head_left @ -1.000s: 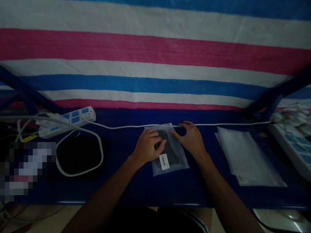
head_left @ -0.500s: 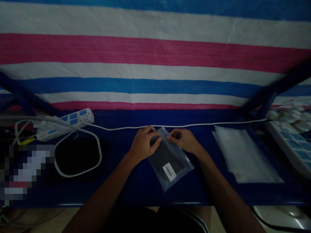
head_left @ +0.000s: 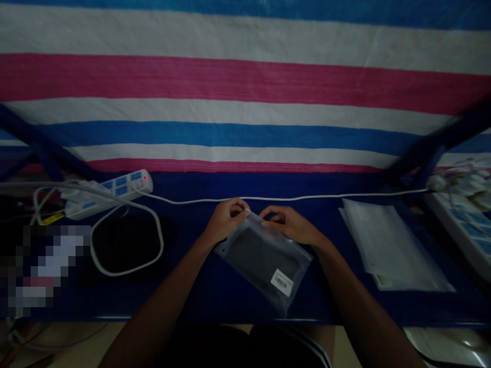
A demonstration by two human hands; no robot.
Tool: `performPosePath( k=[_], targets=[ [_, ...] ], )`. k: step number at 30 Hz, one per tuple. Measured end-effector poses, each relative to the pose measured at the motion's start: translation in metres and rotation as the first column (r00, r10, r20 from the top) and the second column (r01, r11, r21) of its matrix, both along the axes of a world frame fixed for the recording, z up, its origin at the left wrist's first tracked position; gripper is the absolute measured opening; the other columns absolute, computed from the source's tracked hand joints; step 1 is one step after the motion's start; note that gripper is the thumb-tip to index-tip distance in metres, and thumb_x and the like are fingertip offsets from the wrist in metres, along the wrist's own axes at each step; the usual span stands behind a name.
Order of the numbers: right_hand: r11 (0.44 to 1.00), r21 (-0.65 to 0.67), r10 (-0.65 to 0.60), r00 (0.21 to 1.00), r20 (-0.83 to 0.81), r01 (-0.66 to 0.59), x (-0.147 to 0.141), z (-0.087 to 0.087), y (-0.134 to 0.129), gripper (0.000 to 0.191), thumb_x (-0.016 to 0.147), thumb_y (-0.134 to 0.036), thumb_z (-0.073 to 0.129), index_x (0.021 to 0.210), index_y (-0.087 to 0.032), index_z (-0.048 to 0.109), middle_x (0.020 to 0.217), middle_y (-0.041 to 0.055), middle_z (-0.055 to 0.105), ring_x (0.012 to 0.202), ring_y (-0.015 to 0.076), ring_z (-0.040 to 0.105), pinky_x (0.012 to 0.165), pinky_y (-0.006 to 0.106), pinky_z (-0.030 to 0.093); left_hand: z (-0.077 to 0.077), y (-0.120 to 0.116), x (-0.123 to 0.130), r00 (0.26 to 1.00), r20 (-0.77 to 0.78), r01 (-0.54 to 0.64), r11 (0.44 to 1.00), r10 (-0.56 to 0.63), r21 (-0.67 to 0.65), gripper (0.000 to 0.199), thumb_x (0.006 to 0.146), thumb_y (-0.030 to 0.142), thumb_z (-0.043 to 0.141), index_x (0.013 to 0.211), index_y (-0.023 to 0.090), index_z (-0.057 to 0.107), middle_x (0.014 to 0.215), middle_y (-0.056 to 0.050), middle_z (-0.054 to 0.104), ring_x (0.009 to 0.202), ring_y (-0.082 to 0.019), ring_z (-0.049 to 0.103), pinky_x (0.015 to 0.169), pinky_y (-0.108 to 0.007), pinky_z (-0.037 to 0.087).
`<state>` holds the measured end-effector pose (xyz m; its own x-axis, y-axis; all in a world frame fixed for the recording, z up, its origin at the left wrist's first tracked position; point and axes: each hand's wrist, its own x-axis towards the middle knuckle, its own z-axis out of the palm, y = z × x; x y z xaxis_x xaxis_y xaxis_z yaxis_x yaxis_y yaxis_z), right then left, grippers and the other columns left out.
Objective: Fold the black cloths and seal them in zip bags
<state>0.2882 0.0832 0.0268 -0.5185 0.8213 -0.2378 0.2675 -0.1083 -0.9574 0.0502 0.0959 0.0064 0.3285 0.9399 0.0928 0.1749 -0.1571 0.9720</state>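
1. Head view, hands: Fingers [head_left: 241, 205] of the left hand [head_left: 225, 221] are curled closed on the top corner of a clear resealable plastic bag [head_left: 303, 266], pinching its edge. Fingers [head_left: 270, 213] of the right hand [head_left: 288, 225] bend inward and pinch the same top edge just beside them.
2. Head view, bag: It lies on the dark blue worktop [head_left: 199, 291] at lower centre of the frame, set diagonally, with its lowest corner pointing toward the lower right. Inside is a flat dark item [head_left: 257, 258], and a white barcode label [head_left: 282, 282] sits near the lower end.
3. Head view, left of the frame: A white power strip [head_left: 118, 189] with a lit red indicator lies at the back of the worktop, with plugs in it. A white cable [head_left: 126, 268] loops around a black pad [head_left: 126, 243]. A pixelated patch hides the lower left corner.
4. Head view, right of the frame: A stack of white papers [head_left: 391, 245] lies well apart from the right hand. Beyond it, at the right edge, is a second power strip [head_left: 464, 225].
5. Head view, back: A thin white cable [head_left: 307, 198] runs behind the hands, below a striped pink, white and blue tarpaulin [head_left: 245, 82].
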Motion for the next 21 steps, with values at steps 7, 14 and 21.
performPosePath(
  k=[7,14,21],
  targets=[
    [0.995,0.084,-0.064,0.995,0.074,0.058,0.036,0.015,0.010,0.036,0.081,-0.054,0.078,0.069,-0.020,0.074,0.061,-0.0011,0.069,0.051,0.0117,0.059,0.048,0.022,0.043,-0.001,0.010,-0.009,0.948,0.174,-0.278,0.960,0.267,0.044,0.008,0.090,0.026,0.068,0.091,0.021,0.062,0.078,-0.002,0.076,0.073,-0.018,0.074,0.065,-0.027,0.055],
    [0.488,0.577,-0.535,0.747,-0.396,0.655,0.022,0.019,0.007,0.006,0.079,-0.030,0.081,0.075,-0.026,0.080,0.074,-0.0005,0.077,0.070,0.0174,0.070,0.065,0.029,0.053,0.021,0.000,-0.010,0.792,0.491,-0.505,0.842,0.363,0.191,0.015,0.083,0.028,0.080,0.086,0.020,0.068,0.085,-0.001,0.073,0.082,-0.016,0.072,0.078,-0.026,0.056],
    [0.550,0.620,-0.522,0.810,-0.268,0.560,0.021,0.011,0.009,0.009,0.083,-0.032,0.080,0.080,-0.024,0.080,0.079,0.0001,0.079,0.075,0.0197,0.073,0.072,0.033,0.056,0.010,0.007,-0.011,0.833,0.427,-0.449,0.881,0.353,0.149,0.020,0.086,0.037,0.078,0.086,0.020,0.069,0.082,-0.001,0.072,0.077,-0.014,0.068,0.075,-0.026,0.053]
  ],
)
